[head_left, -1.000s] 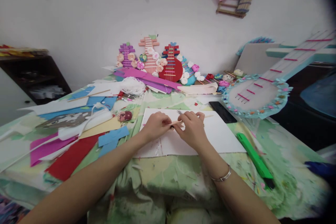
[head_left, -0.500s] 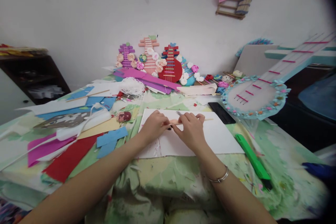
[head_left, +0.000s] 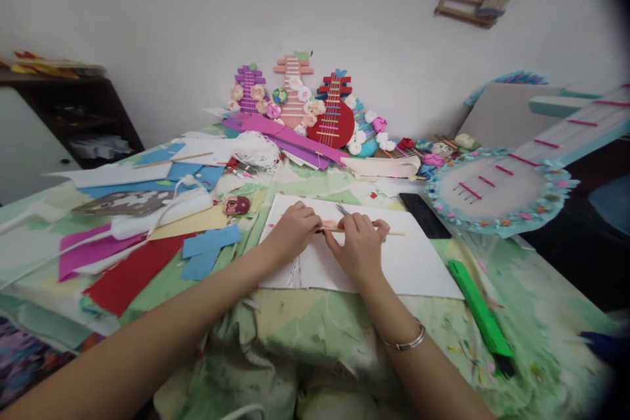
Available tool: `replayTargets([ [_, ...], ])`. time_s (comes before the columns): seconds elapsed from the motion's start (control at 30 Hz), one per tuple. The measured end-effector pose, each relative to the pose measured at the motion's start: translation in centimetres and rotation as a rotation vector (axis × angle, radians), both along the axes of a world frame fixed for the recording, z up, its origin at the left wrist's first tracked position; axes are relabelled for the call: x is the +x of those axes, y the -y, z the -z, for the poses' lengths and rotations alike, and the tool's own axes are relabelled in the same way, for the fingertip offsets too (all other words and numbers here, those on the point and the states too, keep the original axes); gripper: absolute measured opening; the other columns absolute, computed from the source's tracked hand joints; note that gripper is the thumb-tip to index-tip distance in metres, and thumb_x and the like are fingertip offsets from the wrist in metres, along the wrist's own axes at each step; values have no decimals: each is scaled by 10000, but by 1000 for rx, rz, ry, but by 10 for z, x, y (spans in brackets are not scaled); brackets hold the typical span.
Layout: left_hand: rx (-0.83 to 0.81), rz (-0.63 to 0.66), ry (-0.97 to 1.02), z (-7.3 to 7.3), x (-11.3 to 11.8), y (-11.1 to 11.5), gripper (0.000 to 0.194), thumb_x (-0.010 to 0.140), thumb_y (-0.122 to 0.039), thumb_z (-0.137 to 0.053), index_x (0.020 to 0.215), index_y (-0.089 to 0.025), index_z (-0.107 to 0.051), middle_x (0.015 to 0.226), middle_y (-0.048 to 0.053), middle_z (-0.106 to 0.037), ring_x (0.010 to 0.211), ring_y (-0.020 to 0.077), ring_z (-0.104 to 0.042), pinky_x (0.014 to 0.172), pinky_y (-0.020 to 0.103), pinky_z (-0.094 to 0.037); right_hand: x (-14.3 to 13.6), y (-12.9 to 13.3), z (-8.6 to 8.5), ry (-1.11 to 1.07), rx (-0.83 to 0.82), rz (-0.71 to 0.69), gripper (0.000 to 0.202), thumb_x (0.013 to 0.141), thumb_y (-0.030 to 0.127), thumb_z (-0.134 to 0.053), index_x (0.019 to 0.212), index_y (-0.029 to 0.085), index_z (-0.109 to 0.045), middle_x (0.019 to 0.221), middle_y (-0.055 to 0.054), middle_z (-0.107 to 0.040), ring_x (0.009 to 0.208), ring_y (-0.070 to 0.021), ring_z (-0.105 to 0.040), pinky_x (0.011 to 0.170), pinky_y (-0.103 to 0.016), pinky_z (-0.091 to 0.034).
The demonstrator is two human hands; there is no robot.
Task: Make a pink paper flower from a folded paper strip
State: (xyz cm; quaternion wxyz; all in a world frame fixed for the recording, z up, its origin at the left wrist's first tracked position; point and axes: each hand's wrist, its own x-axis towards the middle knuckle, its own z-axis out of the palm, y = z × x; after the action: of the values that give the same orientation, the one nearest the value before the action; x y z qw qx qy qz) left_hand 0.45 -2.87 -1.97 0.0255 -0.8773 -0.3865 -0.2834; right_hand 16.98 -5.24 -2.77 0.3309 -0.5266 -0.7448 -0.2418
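Observation:
Over a white sheet (head_left: 418,262), both hands meet at a thin wooden stick (head_left: 396,233). My left hand (head_left: 294,231) pinches its left end, fingers closed. My right hand (head_left: 360,244) is closed around the stick a little further right, and the bare end sticks out past it. A small peach-coloured piece (head_left: 331,224), perhaps paper, shows at the stick between the hands; the fingers hide part of it. A pointed metal tip (head_left: 341,209) shows just behind my right fingers; I cannot tell which tool it belongs to.
A green utility knife (head_left: 480,308) and a black phone (head_left: 424,214) lie to the right. Red paper (head_left: 132,275), blue strips (head_left: 210,251) and a white power strip (head_left: 162,215) lie left. Decorated model instruments, including a red one (head_left: 331,123), stand behind; a larger pale one (head_left: 497,193) stands right.
The camera view has turned slightly, shifting most of the background to the right. Both hands keep hold of the stick, with only slight finger movement.

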Motion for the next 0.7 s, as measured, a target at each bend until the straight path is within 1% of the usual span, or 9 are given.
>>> replayTargets([
  [0.07,18,-31,-38,1,1,0,205,869,-154,-416,768,-123,-592,778,78,-585,807,202,-464,738,325,-386,1,1,1,-16,-1,-6,275,807,416,-493,702,163,-521,681,-35,-561,704,-174,-462,768,-363,-209],
  [0.13,31,-32,-105,1,2,0,190,867,-143,-408,785,-115,-578,813,88,-576,811,205,-455,728,325,-380,1,2,1,-26,-3,-12,265,798,413,-505,709,165,-522,674,-34,-560,701,-174,-465,767,-360,-206],
  [0.27,43,-20,-195,-5,3,-3,195,860,-144,-414,768,-114,-583,774,88,-578,764,200,-449,726,334,-368,3,0,3,-43,-32,-14,253,781,413,-526,718,169,-520,693,-28,-568,718,-179,-480,777,-365,-203],
  [0.43,8,31,-249,-15,6,-6,228,846,-134,-427,682,-124,-585,680,75,-572,719,181,-469,708,318,-362,6,-2,6,-90,-52,9,256,758,419,-546,715,168,-522,696,-17,-566,697,-166,-481,788,-370,-201],
  [0.7,11,45,-251,-21,15,-14,155,826,-117,-439,730,-124,-560,731,94,-566,704,200,-463,671,323,-350,9,-4,3,-150,-12,30,224,748,381,-540,690,167,-514,679,-10,-552,680,-156,-463,754,-345,-205],
])
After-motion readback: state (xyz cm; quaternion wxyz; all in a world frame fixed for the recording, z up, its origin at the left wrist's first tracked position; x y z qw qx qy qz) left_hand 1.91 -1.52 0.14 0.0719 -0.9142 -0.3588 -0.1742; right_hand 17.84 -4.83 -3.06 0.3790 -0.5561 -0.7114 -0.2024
